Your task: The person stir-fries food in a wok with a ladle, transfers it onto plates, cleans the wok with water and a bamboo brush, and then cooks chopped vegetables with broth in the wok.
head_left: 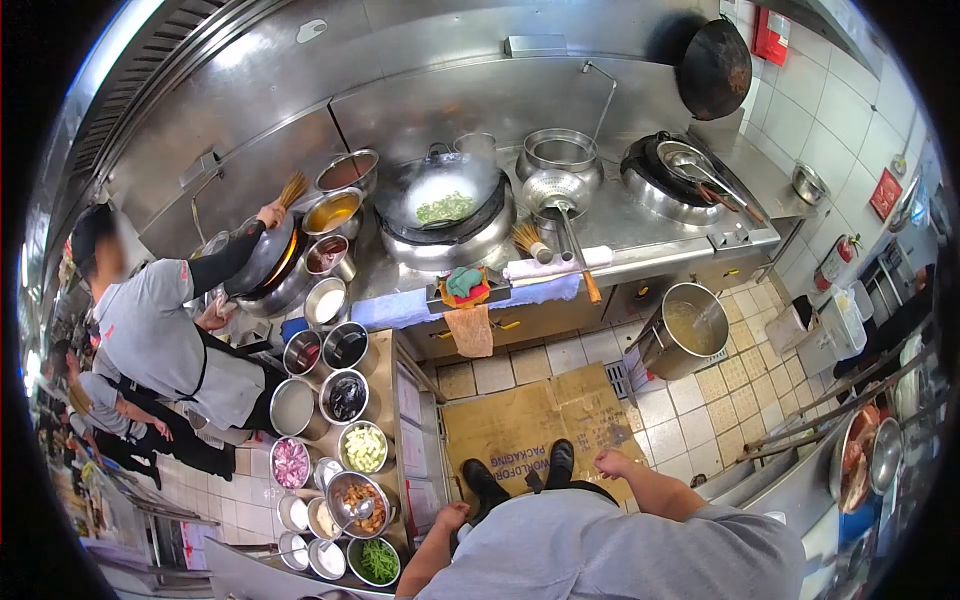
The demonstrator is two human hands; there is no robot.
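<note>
My left hand [452, 516] hangs low beside my body, its fingers curled, near the counter of ingredient pots; I see nothing in it. On the other side, my right hand [614, 464] is held out over the floor with fingers curled and nothing visible in them. Nearest to the left hand are a bowl of browned pieces [362, 500] with a ladle [358, 512] in it and a pot of chopped greens [376, 560]. Ahead, a steaming wok [410, 180] on the range holds green vegetables [445, 207]. Neither hand touches the cookware.
Flattened cardboard [530, 410] lies under my shoes. A tall stockpot [688, 325] stands on the floor ahead right. A strainer [556, 192] and a bamboo brush [532, 242] rest on the range. At the left, a co-worker [160, 320] holds a brush at another wok.
</note>
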